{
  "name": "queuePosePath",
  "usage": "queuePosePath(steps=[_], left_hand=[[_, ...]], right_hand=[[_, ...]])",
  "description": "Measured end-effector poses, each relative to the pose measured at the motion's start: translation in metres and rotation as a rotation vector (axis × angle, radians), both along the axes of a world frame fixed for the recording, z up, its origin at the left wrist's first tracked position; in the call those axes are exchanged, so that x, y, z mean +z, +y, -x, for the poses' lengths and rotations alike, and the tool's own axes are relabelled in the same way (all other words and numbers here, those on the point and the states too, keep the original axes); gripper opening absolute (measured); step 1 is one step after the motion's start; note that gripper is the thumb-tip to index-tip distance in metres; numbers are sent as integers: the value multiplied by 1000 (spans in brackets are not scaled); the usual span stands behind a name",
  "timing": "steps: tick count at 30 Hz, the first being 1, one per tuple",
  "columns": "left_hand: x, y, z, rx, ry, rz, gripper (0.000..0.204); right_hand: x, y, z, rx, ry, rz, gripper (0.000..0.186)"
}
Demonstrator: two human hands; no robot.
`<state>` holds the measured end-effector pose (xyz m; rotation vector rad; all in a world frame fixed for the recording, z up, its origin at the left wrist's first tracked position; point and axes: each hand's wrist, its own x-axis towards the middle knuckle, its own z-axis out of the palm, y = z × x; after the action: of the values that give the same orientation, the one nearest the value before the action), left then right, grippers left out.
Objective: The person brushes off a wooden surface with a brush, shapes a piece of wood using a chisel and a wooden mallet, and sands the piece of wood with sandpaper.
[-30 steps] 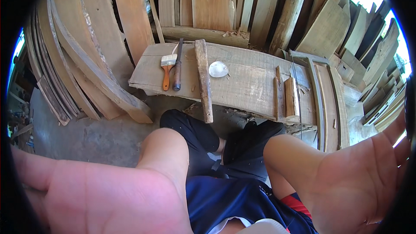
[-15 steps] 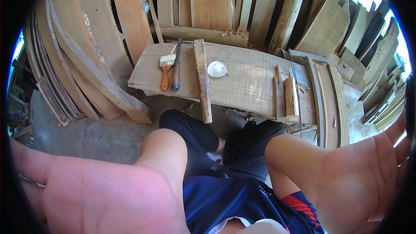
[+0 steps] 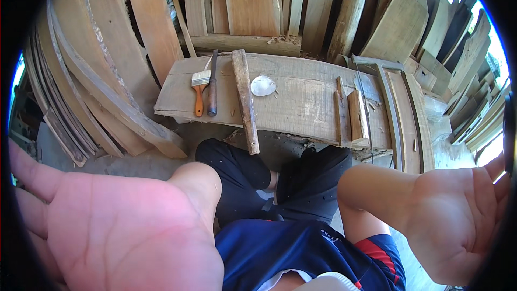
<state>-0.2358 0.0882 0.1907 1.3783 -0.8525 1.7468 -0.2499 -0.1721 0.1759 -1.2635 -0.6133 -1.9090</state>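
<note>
The person's left hand [image 3: 129, 231] is spread, palm facing up, off the near-left corner of the table [image 3: 307, 105]; the right hand [image 3: 449, 223] is likewise opened out, off the near-right corner, its fingertips lost at the dark rim. On the table, toward the left end, a flat brush [image 3: 200, 83] lies just beside a long dark tool [image 3: 212, 97], handles toward the near edge. A rough wooden stick [image 3: 245, 97] crosses and overhangs that edge. A wood block [image 3: 356, 114] lies toward the right end.
</note>
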Motion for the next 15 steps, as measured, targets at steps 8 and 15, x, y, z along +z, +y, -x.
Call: queuePosePath(steps=[8, 15], left_hand=[[1, -4, -3, 12, 18, -29, 56], [-4, -3, -7, 72, 44, -67, 56]], right_hand=[[5, 15, -8, -93, -23, 10, 52], [2, 18, -9, -125, -34, 9, 52]])
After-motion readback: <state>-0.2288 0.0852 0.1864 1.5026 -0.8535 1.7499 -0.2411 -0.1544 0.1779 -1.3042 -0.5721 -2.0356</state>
